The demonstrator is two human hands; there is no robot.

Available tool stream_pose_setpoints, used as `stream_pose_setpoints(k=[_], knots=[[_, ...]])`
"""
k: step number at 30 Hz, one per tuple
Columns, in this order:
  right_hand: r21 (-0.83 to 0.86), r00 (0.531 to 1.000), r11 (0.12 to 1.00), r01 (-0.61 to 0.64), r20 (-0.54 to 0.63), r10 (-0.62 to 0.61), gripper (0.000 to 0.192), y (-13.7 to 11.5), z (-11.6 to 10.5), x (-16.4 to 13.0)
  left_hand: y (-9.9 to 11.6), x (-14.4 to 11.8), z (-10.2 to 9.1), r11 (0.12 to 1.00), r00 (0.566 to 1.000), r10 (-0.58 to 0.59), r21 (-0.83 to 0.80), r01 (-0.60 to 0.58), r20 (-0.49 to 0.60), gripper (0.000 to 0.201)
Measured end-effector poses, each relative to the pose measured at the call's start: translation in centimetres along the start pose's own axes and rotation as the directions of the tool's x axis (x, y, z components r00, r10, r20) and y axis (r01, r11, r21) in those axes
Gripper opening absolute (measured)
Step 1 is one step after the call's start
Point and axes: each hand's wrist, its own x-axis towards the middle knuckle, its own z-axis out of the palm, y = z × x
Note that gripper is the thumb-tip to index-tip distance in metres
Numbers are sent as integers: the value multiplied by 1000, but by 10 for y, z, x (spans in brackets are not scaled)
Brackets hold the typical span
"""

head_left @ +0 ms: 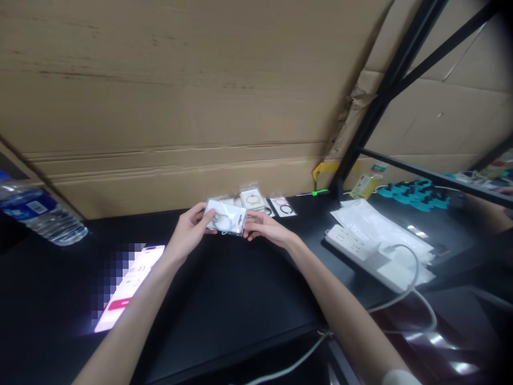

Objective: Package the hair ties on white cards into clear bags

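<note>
Above the black tabletop (236, 299), near its back edge, I hold a small clear packet (227, 214) with a white card and a thin pale loop like a bracelet inside. My left hand (189, 230) is closed on its left end, the thumb lying across the front. At the packet's right edge, my right hand (269, 228) grips with its fingers bent behind it. Just beyond lie similar carded packets: one with a gold-coloured loop (252, 199) and one with a dark loop (284, 206). More packets are partly hidden behind the held one.
A lit phone (134, 283) lies by my left forearm. At far left is a water bottle (44, 208). To the right are a white power strip (364, 255) with a cable, clear plastic bags (372, 224) and a teal object (417, 195). A cardboard wall (180, 107) and black frame post (377, 107) stand behind.
</note>
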Motion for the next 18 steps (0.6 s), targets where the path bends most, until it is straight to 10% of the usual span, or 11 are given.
stream_pose_setpoints(k=[11, 18], knots=[[-69, 999, 998, 4, -48, -7, 45, 17, 16, 9, -9, 0, -1, 999, 999, -25, 26, 26, -38, 47], [-200, 982, 980, -19, -186, -19, 26, 11, -2, 7, -15, 8, -19, 998, 953, -56, -10, 55, -297, 27]])
